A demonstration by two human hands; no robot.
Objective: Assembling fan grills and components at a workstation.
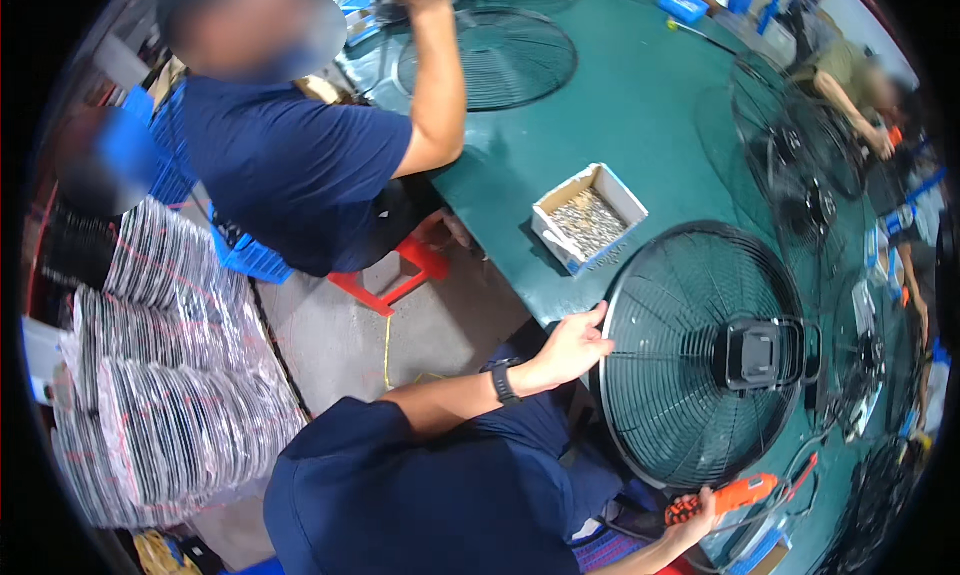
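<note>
A round black wire fan guard (660, 305) with a square black motor housing (755, 355) at its centre stands tilted at the near edge of the green table. At the guard's left rim, my left hand (572, 353) holds on with its fingers and thumb; a dark watch is on that wrist. Below the guard, my right hand (703, 520) is closed round an orange and black electric screwdriver (745, 492), which points to the right. A cardboard box (565, 250) of small metal screws sits just beyond the guard.
Another fan guard (490, 65) lies farther along the green table (640, 105). A co-worker (290, 155) in dark blue sits at the left, near a red stool (400, 280). Wrapped stacks of guards (190, 425) fill the left floor. More fan assemblies (800, 175) stand on the right.
</note>
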